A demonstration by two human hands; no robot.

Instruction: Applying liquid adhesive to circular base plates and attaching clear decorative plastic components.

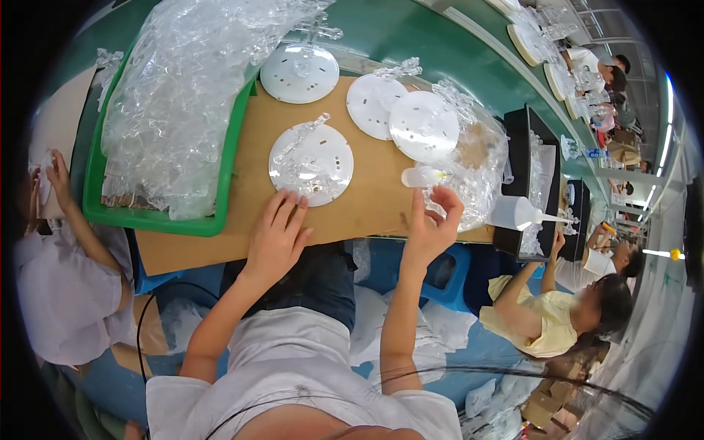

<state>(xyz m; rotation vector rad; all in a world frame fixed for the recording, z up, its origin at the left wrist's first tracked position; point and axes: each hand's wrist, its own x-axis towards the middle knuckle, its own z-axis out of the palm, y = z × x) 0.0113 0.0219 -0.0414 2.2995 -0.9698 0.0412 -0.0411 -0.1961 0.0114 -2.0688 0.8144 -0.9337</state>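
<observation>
In front of me lies a white round disc (334, 158) with small slots and clear plastic pieces on top of it. My left hand (277, 231) is open, its fingers stretched out and the tips at the disc's near edge. To the right, my right hand (434, 224) is raised with bent fingers apart, and I see nothing held in it. Just beyond its fingertips a small white bottle (419, 177) with a yellow-green tip lies on its side. Whether a finger touches the bottle I cannot tell.
A green crate (229, 158) heaped with clear plastic parts stands at the left. More white discs (299, 73) lie beyond on the cardboard (257, 125). At the right are a clear bag (480, 158), a white squeeze bottle (513, 213) and a black bin (517, 132). Co-workers sit on both sides.
</observation>
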